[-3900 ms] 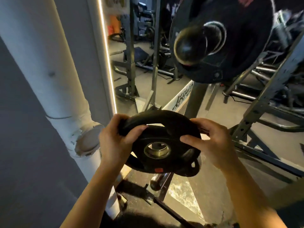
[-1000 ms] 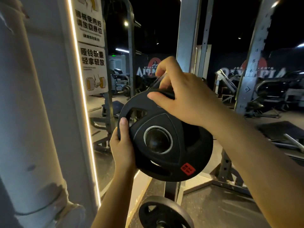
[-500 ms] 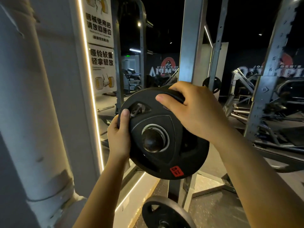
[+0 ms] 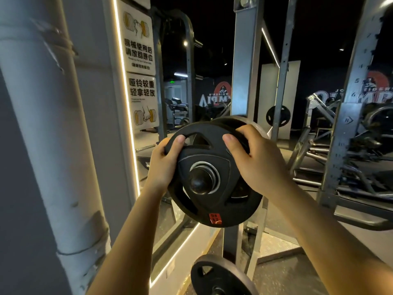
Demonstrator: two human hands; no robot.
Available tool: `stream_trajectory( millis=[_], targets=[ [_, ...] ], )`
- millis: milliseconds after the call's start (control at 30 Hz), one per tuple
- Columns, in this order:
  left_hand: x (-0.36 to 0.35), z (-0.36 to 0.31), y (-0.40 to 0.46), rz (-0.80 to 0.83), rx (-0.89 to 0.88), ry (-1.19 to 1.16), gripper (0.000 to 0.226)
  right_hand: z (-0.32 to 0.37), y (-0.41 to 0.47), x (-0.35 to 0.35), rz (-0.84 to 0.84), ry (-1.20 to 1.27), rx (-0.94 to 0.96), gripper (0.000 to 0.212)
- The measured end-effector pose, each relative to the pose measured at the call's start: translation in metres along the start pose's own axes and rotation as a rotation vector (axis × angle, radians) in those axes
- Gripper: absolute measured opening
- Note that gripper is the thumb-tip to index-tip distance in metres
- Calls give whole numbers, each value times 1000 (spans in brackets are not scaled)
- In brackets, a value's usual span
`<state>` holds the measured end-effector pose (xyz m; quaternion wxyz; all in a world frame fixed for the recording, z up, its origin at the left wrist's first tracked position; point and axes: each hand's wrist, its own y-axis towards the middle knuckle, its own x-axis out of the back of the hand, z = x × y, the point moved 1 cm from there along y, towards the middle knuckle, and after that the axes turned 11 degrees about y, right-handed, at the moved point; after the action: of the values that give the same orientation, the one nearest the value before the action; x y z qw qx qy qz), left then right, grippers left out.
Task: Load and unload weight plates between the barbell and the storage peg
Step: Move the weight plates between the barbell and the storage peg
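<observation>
Here, head view: black weight plate (image 4: 212, 188) sits on a dark round-ended peg (image 4: 196, 183) that pokes through its steel-ringed centre hole. Left hand (image 4: 162, 165) has its grip clenched on the plate's upper-left rim, thumb on the face. Right hand (image 4: 259, 160) grasps the upper-right rim, fingers curled through a cutout. A second plate edge shows just behind. Grey rack upright (image 4: 244, 60) stands behind; lit mirror frame (image 4: 125, 81) close on the left. Another plate (image 4: 221, 275) hangs lower, above the dark floor (image 4: 282, 273).
</observation>
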<state>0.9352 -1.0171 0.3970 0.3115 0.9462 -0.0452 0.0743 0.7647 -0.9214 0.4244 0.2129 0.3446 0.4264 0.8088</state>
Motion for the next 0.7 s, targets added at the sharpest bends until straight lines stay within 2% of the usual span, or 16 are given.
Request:
stream_trajectory(
  millis=[67, 133, 200, 300, 367, 500, 600, 700],
  targets=[
    [-6, 8, -6, -86, 84, -87, 27, 9, 13, 0, 101, -102, -34, 35],
    [-16, 22, -17, -162, 183, -219, 41, 20, 30, -5, 156, -188, 2, 37],
    [-28, 35, -30, -211, 291, -324, 56, 29, 52, -11, 254, -301, 30, 47],
    [-42, 42, -43, -244, 399, -443, 63, 34, 77, -23, 456, -356, 3, 59],
    [-46, 43, -47, -254, 416, -470, 65, 34, 82, -27, 492, -399, 46, 65],
    [-42, 42, -43, -238, 404, -378, 68, 31, 74, -24, 394, -440, 115, 62],
    [-29, 38, -33, -197, 324, -258, 59, 25, 63, -15, 298, -359, 103, 54],
    [-17, 29, -19, -135, 227, -149, 45, 15, 40, -7, 127, -250, 69, 51]
  ],
)
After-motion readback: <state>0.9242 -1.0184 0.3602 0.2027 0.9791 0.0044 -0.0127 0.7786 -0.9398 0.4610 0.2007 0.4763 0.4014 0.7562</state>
